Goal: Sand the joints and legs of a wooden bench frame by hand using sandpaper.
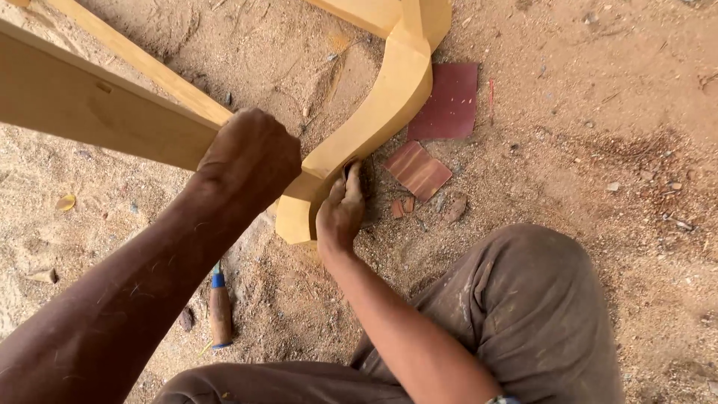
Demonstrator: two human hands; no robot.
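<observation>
sandy ground (598,150) | curved pale wooden leg (374,112), smooth | right hand (340,209) pressed against it

I see the curved leg (374,112) running from 12 o'clock down to frame centre, standing on the sandy floor (613,150). Flat rail (90,112) comes in from 9 o'clock and meets it. Left hand (250,161) sits on top of that joint. Right hand (342,209) presses against the leg's 3 o'clock side, just below centre. Two sandpaper sheets (449,101) lie on the floor at 1 o'clock, beside the leg. Tool handle (219,307) lies at 7 o'clock. Bent knee (531,299) at 5 o'clock.
</observation>
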